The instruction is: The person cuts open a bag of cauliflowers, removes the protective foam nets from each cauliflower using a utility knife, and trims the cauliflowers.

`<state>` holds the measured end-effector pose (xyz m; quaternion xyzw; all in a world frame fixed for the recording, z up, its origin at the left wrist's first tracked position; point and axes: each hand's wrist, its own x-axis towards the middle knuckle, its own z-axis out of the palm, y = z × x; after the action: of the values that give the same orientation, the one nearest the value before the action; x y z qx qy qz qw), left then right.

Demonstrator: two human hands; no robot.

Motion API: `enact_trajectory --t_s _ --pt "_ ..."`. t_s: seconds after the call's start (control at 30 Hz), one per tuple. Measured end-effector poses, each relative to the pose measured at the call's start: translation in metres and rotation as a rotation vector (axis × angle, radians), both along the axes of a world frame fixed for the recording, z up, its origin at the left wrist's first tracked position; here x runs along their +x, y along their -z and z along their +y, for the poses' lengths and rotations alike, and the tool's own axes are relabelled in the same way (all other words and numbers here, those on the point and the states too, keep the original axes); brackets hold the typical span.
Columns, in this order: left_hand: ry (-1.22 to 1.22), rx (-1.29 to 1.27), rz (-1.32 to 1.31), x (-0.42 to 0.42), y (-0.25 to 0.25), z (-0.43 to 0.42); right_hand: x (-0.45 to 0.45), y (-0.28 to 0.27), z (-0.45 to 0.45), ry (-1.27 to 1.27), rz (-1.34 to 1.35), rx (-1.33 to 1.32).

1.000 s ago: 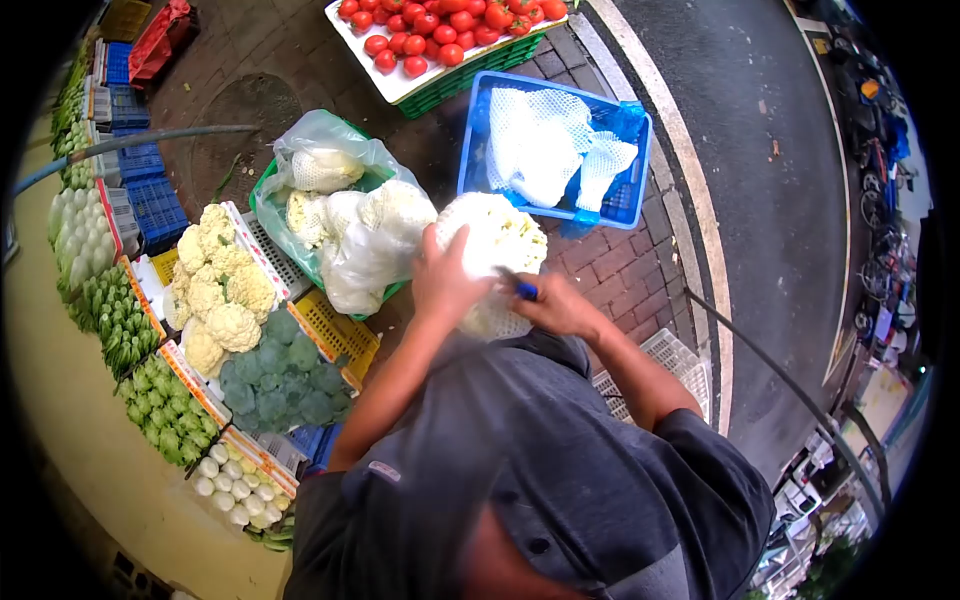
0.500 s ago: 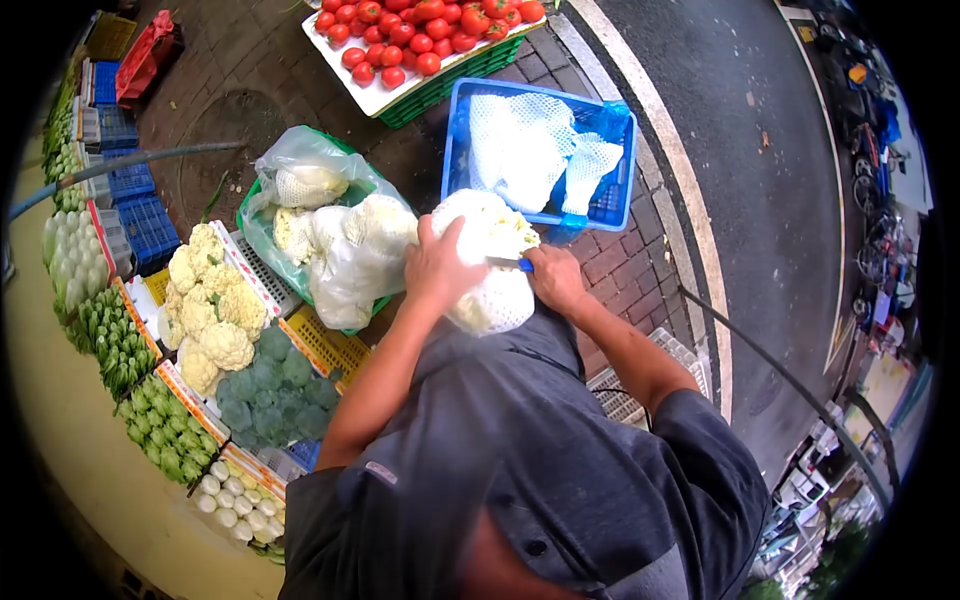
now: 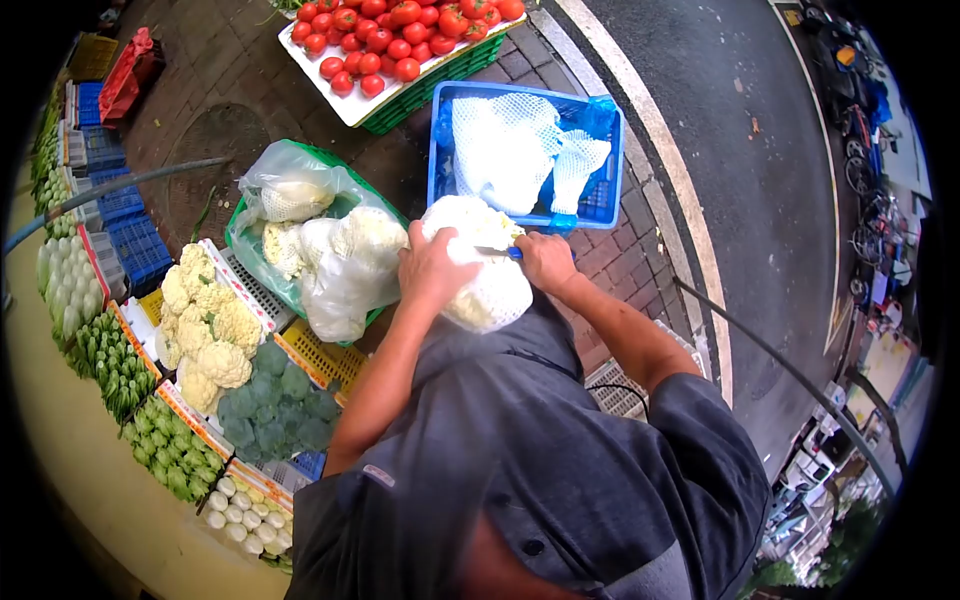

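Observation:
A pale cauliflower in white foam netting is in front of my body, with another netted white bundle just below it. My left hand grips the cauliflower from its left side, fingers over the netting. In my right hand is a knife with a blue handle, its blade lying against the cauliflower's lower edge. Left of my hands, a green crate lined with a clear bag holds more netted cauliflowers.
A blue crate with white netting stands ahead. Tomatoes lie on a white board beyond. Bare cauliflowers, broccoli and other vegetables line the left. A road runs along the right, past a thin pole.
The knife has shifted slightly left and up along the cauliflower with my right hand. The crates and tomatoes have slid left in the view.

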<state>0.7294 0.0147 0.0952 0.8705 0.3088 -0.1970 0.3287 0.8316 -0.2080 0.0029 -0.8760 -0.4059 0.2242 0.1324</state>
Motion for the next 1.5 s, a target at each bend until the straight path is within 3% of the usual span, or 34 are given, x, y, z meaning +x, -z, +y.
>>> enact_trajectory --t_s 0.27,0.4,0.53,0.73,0.83,0.93,1.1,1.33,1.5 --pt "-0.009 -0.055 -0.026 0.014 0.016 0.004 0.019 0.034 -0.011 0.184 0.077 -0.208" --pt "0.018 -0.069 -0.015 0.021 0.01 0.01 0.009 0.019 -0.021 0.193 0.052 -0.059" --pt "0.05 -0.066 -0.07 0.026 0.022 0.009 0.023 0.031 -0.032 0.084 -0.016 -0.02" --pt "0.079 -0.09 -0.055 0.035 0.023 0.016 0.023 0.033 -0.032 0.136 0.068 -0.001" --pt "0.088 -0.115 -0.07 0.036 0.028 0.017 0.03 0.021 -0.032 0.073 -0.041 -0.008" --pt "0.084 -0.143 -0.093 0.038 0.036 0.02 0.034 0.033 -0.034 -0.027 -0.104 0.148" --pt "0.068 -0.187 0.038 0.048 0.035 0.024 0.032 0.024 -0.022 0.023 -0.015 0.053" --pt "0.087 -0.156 -0.03 0.051 0.039 0.023 0.033 0.015 -0.019 0.019 0.05 0.113" --pt "0.093 -0.131 -0.023 0.056 0.033 0.019 0.04 0.008 -0.004 0.071 0.065 -0.038"
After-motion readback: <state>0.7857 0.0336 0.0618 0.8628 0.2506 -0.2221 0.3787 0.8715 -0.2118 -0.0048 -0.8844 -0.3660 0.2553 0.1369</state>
